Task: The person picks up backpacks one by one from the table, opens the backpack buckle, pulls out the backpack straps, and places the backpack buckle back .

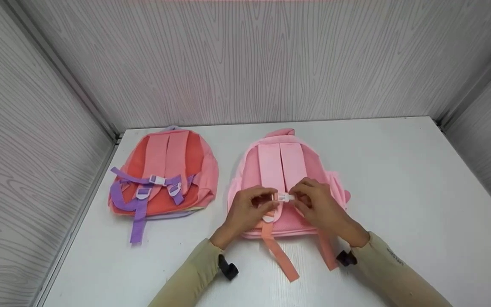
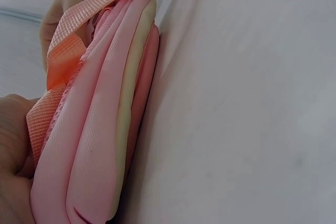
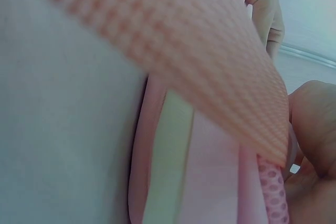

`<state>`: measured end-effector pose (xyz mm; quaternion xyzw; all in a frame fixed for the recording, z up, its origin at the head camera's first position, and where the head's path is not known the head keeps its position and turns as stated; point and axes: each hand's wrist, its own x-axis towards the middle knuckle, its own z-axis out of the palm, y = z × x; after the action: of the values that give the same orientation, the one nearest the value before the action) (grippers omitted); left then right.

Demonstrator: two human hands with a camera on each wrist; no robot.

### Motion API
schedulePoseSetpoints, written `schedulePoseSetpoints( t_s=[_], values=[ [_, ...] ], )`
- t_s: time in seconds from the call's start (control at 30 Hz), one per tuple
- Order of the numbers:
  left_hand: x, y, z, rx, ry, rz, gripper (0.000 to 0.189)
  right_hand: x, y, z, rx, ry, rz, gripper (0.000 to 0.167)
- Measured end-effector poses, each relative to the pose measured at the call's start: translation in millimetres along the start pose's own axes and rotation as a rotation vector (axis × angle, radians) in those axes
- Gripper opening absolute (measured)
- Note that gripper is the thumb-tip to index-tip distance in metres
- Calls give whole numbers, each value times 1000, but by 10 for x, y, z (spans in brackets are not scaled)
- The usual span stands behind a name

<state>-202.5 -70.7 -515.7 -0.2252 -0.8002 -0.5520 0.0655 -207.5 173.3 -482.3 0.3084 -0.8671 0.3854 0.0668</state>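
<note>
A pink backpack (image 1: 313, 160) lies with its strap side up on the table. Over its lower middle, my left hand (image 1: 245, 209) and right hand (image 1: 322, 207) pinch opposite ends of a small white buckle (image 1: 285, 197) between thumb and fingers. The two buckle halves are in line; whether they are fully locked cannot be told. Orange webbing (image 1: 281, 258) hangs off the backpack's lower edge onto the table, with a second orange strap end (image 1: 327, 251) to its right. In both wrist views, webbing and the bag's side hide the buckle.
On the left lies another backpack (image 1: 200, 166), coral and pink, its purple straps (image 1: 139, 226) joined across by a white buckle (image 1: 157, 180). The white table (image 1: 399, 179) meets grey wood-patterned panels (image 1: 245, 64) at the back and sides.
</note>
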Motion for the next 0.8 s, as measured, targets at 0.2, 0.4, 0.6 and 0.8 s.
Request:
schedulePoseSetpoints(
  t_s=[0.2, 0.4, 0.6, 0.8],
  values=[
    [-3, 5, -9, 0, -6, -17, 28, 4, 18, -3, -2, -12, 10, 16],
    [-10, -1, -4, -11, 2, -24, 27, -4, 43, 9, -17, -12, -5, 17],
    [-9, 4, -4, 5, 10, -13, 28, -5, 56, 29, -31, -20, -17, 16],
    [-14, 12, -7, 11, 8, -5, 29, -18, 47, 47, -54, -33, 12, 18]
  ],
)
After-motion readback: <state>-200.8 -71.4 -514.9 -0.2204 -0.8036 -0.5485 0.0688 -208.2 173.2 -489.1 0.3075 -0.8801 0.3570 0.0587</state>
